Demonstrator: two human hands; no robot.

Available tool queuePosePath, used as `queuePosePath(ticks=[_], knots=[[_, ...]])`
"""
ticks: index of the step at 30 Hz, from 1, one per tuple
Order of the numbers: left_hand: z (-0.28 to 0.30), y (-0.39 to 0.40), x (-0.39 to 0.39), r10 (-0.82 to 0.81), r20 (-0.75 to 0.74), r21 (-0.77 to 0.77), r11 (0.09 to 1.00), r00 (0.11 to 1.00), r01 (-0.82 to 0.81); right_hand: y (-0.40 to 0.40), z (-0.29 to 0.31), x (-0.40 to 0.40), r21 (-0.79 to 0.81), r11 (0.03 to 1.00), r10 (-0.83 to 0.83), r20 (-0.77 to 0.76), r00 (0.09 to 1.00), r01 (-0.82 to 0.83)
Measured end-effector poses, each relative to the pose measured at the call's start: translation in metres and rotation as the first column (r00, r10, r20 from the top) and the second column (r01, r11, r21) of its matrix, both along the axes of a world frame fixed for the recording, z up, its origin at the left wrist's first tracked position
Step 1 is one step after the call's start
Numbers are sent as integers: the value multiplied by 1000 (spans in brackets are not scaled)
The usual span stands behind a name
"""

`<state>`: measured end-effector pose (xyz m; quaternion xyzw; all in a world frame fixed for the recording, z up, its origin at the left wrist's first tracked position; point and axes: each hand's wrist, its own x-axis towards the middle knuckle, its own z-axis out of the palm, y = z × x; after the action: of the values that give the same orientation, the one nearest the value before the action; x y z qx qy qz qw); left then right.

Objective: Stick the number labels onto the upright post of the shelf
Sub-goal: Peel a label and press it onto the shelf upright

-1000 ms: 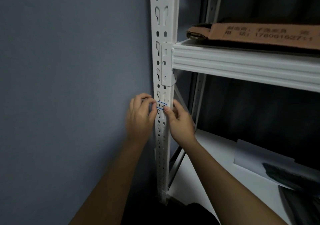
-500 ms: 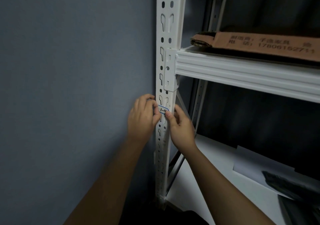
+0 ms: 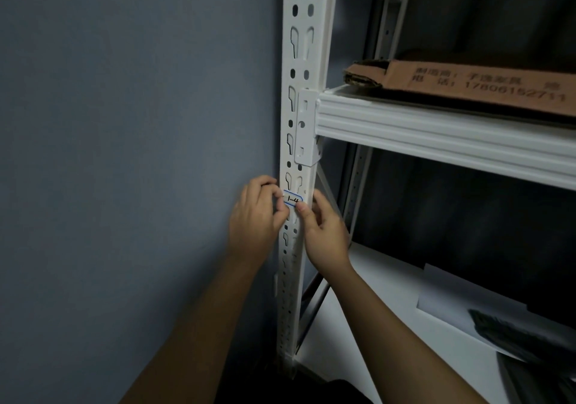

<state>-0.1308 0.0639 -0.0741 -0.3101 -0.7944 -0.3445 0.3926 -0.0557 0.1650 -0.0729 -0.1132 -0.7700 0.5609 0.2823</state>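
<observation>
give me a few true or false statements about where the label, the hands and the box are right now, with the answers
1. The label sits on the white post below the beam bracket. True.
2. The label has a red border. False: its border is blue.
3. The left hand is at the label's left end, the right hand at its right end. True.
4. The cardboard box lies on the lower shelf. False: it lies on the upper shelf.
5. The wall left of the post is blue-grey. True.
</observation>
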Motion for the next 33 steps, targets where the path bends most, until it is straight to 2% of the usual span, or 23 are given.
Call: queuePosePath(ticks=[5, 10, 13, 16, 19, 24, 33], knots=[[-12, -4, 2, -3, 49, -5, 1000, 999, 4, 0, 1, -1, 28, 999, -24, 19, 1000, 24], [-27, -13, 12, 17, 108, -110, 994, 994, -5, -4, 2, 2, -31, 1000, 1, -22, 1000, -2], [-21, -18, 21, -65, 254, 8, 998, 965, 65, -4, 1, 5, -108, 992, 64, -58, 996, -70], [-2, -21, 30, -154, 362, 149, 983, 919, 106, -5, -4, 12, -140, 990, -16, -42, 999, 10], [10, -23, 35, -134, 353, 174, 982, 926, 76, -8, -10, 24, -66, 992, -111, -50, 993, 108], [12, -18, 32, -99, 353, 144, 988, 930, 50, -9, -7, 29, 47, 993, -109, -47, 993, 111], [6, -8, 25, -35, 396, 105, 994, 918, -8, -11, -3, 29, 49, 993, -108, -55, 993, 111]])
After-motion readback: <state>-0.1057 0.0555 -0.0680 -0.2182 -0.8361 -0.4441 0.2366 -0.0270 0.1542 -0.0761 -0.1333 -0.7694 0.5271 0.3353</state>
